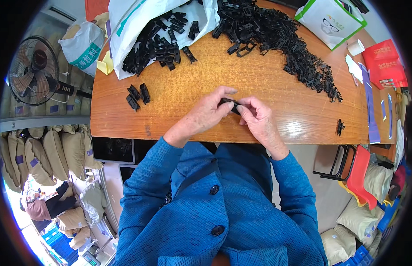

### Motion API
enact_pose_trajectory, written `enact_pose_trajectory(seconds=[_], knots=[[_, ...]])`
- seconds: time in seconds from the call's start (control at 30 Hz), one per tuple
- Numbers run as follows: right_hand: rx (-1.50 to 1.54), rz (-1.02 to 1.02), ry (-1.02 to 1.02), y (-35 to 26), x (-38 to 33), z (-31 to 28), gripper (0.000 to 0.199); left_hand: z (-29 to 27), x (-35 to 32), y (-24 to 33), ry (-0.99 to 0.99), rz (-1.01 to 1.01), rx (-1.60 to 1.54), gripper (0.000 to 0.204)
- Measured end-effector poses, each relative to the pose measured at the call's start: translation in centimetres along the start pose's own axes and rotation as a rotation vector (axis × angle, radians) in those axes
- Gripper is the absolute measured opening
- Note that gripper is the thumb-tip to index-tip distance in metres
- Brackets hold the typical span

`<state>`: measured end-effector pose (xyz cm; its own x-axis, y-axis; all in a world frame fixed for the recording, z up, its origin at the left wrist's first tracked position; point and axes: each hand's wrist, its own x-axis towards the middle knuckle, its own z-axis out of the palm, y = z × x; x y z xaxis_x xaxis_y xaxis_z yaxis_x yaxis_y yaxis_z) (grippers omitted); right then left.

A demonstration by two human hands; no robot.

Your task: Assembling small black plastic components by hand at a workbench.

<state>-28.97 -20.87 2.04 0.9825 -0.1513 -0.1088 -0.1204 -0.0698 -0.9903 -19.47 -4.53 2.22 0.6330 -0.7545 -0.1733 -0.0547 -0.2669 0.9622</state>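
A small black plastic piece point(235, 107) is held between both hands above the wooden table point(184, 88), close to its front edge. My left hand point(209, 108) grips one end of it with the thumb and bent fingers. The other end is pinched by my right hand point(261, 120). Fingers cover much of the piece, so its exact kind does not show. To the left of my hands lie several black plastic pieces point(145, 93) in a small group. A few thin black parts point(340, 127) sit near the table's front right.
A white bag point(139, 26) spills black pieces point(159, 48) at the back left. Behind my hands, a heap of black parts point(259, 26) trails rightward. A white-green bag point(332, 22) stands back right, a fan point(34, 71) left, a red chair point(360, 177) right.
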Motion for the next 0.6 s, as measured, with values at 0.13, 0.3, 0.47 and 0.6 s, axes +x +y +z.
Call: enact_pose_trajectory(seconds=[0.13, 0.3, 0.47, 0.6], knots=[[0.073, -0.005, 0.002, 0.5, 0.4, -0.1, 0.013, 1.0, 1.1, -1.2, 0.058, 0.173, 0.137, 0.039], [0.451, 0.217, 0.013, 1.8, 1.7, -1.5, 0.015, 2.0, 1.8, -0.2, 0.192, 0.059, -0.062, 0.045], [0.632, 0.265, -0.009, 2.3, 3.3, -1.7, 0.014, 1.2, 3.0, 0.3, 0.159, -0.005, -0.292, 0.046], [0.531, 0.238, 0.015, 1.4, 4.6, -1.7, 0.015, 0.5, 4.0, 0.0, 0.146, 0.016, -0.466, 0.043]])
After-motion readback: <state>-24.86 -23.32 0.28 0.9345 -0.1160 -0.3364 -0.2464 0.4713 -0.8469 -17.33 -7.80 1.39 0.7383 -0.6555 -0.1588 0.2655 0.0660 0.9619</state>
